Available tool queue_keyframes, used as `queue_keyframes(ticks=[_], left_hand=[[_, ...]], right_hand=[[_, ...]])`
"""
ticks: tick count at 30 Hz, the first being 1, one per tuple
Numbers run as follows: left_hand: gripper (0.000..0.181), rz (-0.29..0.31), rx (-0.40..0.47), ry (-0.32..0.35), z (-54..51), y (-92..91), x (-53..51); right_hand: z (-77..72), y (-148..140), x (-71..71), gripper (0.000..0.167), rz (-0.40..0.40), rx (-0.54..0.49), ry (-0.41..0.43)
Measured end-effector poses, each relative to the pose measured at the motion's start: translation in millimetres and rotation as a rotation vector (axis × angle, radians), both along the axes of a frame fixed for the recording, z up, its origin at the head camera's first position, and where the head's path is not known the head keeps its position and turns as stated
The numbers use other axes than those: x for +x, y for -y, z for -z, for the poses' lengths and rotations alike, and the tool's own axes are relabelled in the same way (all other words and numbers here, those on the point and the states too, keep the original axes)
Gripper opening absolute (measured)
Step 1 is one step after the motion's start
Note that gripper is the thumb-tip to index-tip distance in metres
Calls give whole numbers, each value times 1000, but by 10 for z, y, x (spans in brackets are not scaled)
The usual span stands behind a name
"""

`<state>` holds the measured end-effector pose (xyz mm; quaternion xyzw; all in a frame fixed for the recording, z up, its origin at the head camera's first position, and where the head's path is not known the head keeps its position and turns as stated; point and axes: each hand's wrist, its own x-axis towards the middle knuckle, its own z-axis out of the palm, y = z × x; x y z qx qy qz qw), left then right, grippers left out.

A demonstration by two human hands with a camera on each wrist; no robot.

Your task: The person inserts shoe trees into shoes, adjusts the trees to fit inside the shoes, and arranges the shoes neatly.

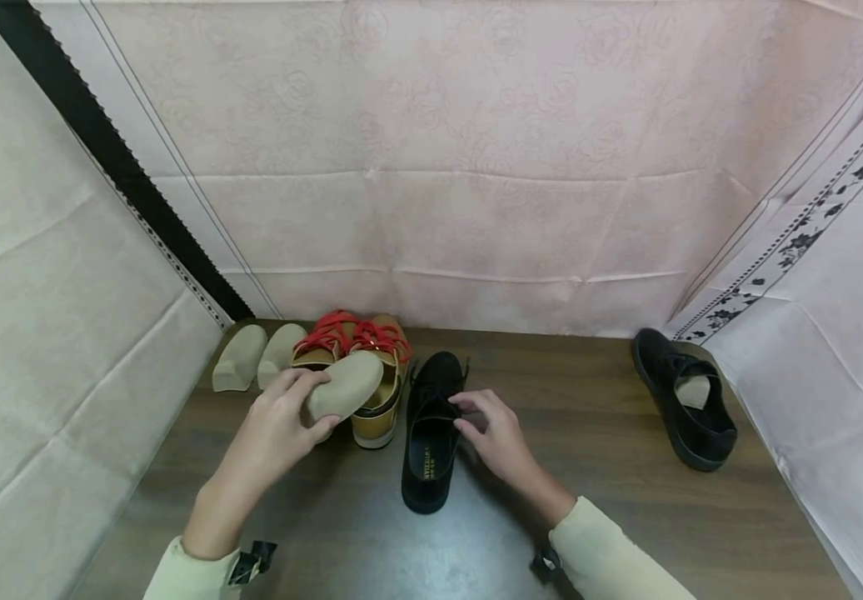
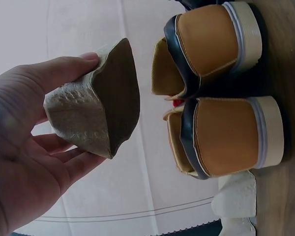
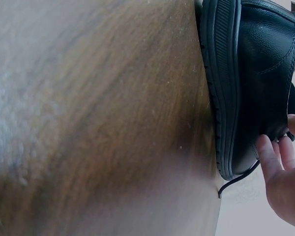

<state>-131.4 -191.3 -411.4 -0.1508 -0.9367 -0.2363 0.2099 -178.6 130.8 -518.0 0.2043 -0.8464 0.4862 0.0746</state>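
My left hand [image 1: 270, 437] holds a beige moulded-pulp shoe insert [image 1: 355, 385] between thumb and fingers, above the tan shoes [image 1: 377, 423]. In the left wrist view the hollow side of the insert [image 2: 120, 98] shows, raised clear of the shoe heels. A black lace-up shoe [image 1: 426, 479] stands upright on the floor between my hands, its inside visible down to the insole. My right hand [image 1: 497, 437] pinches this shoe at the side of its opening, near the laces. In the right wrist view the fingertips [image 3: 266, 142] touch the black leather.
Two more pulp inserts [image 1: 240, 358] lie at the far left, beside the tan pair with red laces [image 1: 334, 329]. Another black shoe [image 1: 701, 442] stands at the right wall, with an insert [image 1: 694, 392] inside. Pale cloth walls [image 1: 476, 225] surround the wooden floor [image 1: 566, 392].
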Motion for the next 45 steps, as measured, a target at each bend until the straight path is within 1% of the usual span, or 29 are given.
queue_keyframes(ticks=[5,10,19,21,25,31,38,41,45], left_hand=[[53,42,-11,30,-9,-52,9],[53,57,-20,65,-8,-88,15],[55,127,-61,90,-57,-164,37],[54,135,-69,102,-77,-178,47],[54,155,-75,103,-97,-196,64],[54,210,-74,117,-130,-235,96],[55,261,-97,134,-159,-307,149],[54,279,-115,148,-171,-340,168],[53,292,-141,186,-195,-386,184]], right_hand=[[-14,0,-2,32,-2,-11,4],[-13,-5,-7,33,4,-4,3],[-8,-3,-17,33,8,5,-4],[-13,-4,-18,33,8,10,-10],[-18,-6,-28,34,3,11,-7],[-22,0,-41,33,2,3,10],[-12,4,-32,32,2,2,21],[-6,6,-26,32,1,-1,28],[-3,9,-24,32,6,-3,35]])
